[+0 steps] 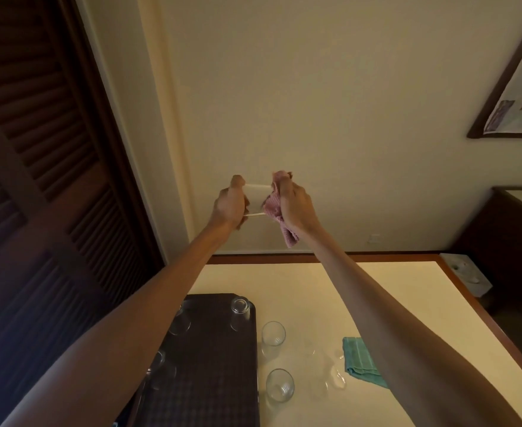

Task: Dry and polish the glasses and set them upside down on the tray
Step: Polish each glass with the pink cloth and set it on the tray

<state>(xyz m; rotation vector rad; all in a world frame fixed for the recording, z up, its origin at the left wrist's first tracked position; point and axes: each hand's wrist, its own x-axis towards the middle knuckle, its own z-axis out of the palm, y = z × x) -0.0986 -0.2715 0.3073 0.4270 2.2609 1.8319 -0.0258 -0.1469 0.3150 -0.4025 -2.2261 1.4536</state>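
Observation:
Both arms are raised in front of the wall. My left hand (229, 202) grips one end of a clear glass (255, 200) held sideways in the air. My right hand (293, 204) holds a pink cloth (276, 211) bunched against the glass's other end. Below, a dark tray (210, 365) lies on the table with three glasses upside down on it: one at the far right (240, 312), two partly hidden by my left arm (180, 322) (161, 368). Two more glasses (272, 333) (279, 385) stand upright on the table beside the tray.
A cream table (346, 291) with a wooden rim carries a folded teal cloth (361, 362) and small water spots near the glasses. A dark louvred door is at the left, a framed picture (518, 87) at upper right, dark furniture at the right.

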